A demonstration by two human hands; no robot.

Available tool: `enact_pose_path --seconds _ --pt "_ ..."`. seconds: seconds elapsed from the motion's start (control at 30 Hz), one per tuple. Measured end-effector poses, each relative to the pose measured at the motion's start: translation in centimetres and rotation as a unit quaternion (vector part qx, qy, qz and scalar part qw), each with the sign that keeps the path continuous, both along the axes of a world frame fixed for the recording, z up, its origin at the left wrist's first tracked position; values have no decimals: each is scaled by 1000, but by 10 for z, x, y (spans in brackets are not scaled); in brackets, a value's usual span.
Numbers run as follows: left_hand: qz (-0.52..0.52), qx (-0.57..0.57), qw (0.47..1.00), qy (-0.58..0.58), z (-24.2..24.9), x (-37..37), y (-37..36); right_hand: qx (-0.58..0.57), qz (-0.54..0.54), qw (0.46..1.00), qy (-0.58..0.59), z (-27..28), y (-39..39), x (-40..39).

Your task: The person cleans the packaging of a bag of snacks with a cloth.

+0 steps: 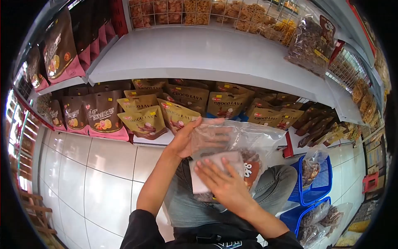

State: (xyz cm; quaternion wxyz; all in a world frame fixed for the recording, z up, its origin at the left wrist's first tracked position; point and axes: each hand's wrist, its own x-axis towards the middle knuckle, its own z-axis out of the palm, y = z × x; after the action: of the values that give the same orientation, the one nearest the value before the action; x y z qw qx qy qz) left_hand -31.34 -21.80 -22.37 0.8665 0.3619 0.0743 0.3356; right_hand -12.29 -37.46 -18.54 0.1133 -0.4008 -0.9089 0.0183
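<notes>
With my right hand (227, 186) spread on the folded pale-pink cloth (200, 182), I'd wipe lightly, open left hand (181, 142) bracing the clear plastic bag (265, 136).

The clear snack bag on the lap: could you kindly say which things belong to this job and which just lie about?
In the job: snack bag, pink cloth, left hand, right hand; probably blue baskets, shelf bag.
Lying about: Choco Lava pouches, brown-and-pink pouches.
</notes>
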Motion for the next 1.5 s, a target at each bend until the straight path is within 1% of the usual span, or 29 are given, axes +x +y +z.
enact_pose_path --seconds 0.07,0.1,0.2,0.27,0.33,0.37,0.43,0.47,0.5,0.6,0.63,0.7,0.73,0.8,0.83,0.93,1.03,1.1,1.13,1.23,1.33,1.43,1.5 --pt "-6 -8 1000 -13 -3 -1 0 -65 49 995 64 -2 -11 6" --pt "-4 -8 1000 -17 -3 -2 -1 -98 58 987 112 8 -10 9" --pt "-7 -9 1000 -23 0 -1 -3 -52 30 970 234 28 3 20" --pt "-9 -3 1000 -28 0 -1 -3 79 -21 977 197 57 20 14" --pt "72 -45 996 24 -8 -6 -8 197 -73 968 135 73 35 2" --pt "113 -65 990 49 -13 -7 -9 195 -75 974 92 67 40 -2" --pt "87 -88 992 -31 -29 -9 -7 190 -80 979 7 43 54 -9" --pt "74 -99 990 -71 -34 -11 -5 168 -78 983 5 38 52 -10" --pt "122 -78 989 12 -13 -5 -11 146 -75 986 1 30 45 -11" --pt "4 -19 1000 -20 6 -5 -12 93 -47 994 -28 19 21 -9" --pt "15 -11 1000 9 7 -2 -12 77 -37 996 -31 14 13 -6" --pt "-14 -33 999 -38 9 2 -13 47 -13 997 -55 15 -1 -1" --pt "-27 -44 997 -62 9 3 -12 38 2 998 -47 11 -8 2" --pt "-26 -54 996 -59 8 4 -13 22 38 999 -30 3 -21 10" --pt "-24 -58 996 -58 7 4 -14 16 63 998 -4 3 -25 15" --pt "-14 -54 997 -56 10 1 -16 -148 116 974 127 14 -30 34" --pt "-26 -66 995 -67 10 1 -16 -61 62 969 231 39 -25 40" --pt "-11 -55 997 -46 11 2 -18 74 -4 978 195 67 -13 32" --pt "-3 -48 998 -36 12 3 -19 142 -36 974 175 76 -6 26" --pt "31 -57 998 -3 15 1 -23 191 -72 976 74 60 24 5" --pt "77 -22 996 32 13 0 -23 143 -41 989 15 30 25 -1" --pt "6 -50 998 -46 10 -2 -18 79 5 997 0 15 2 3" --pt "2 -64 996 -61 3 0 -16 38 16 999 5 6 -16 10"
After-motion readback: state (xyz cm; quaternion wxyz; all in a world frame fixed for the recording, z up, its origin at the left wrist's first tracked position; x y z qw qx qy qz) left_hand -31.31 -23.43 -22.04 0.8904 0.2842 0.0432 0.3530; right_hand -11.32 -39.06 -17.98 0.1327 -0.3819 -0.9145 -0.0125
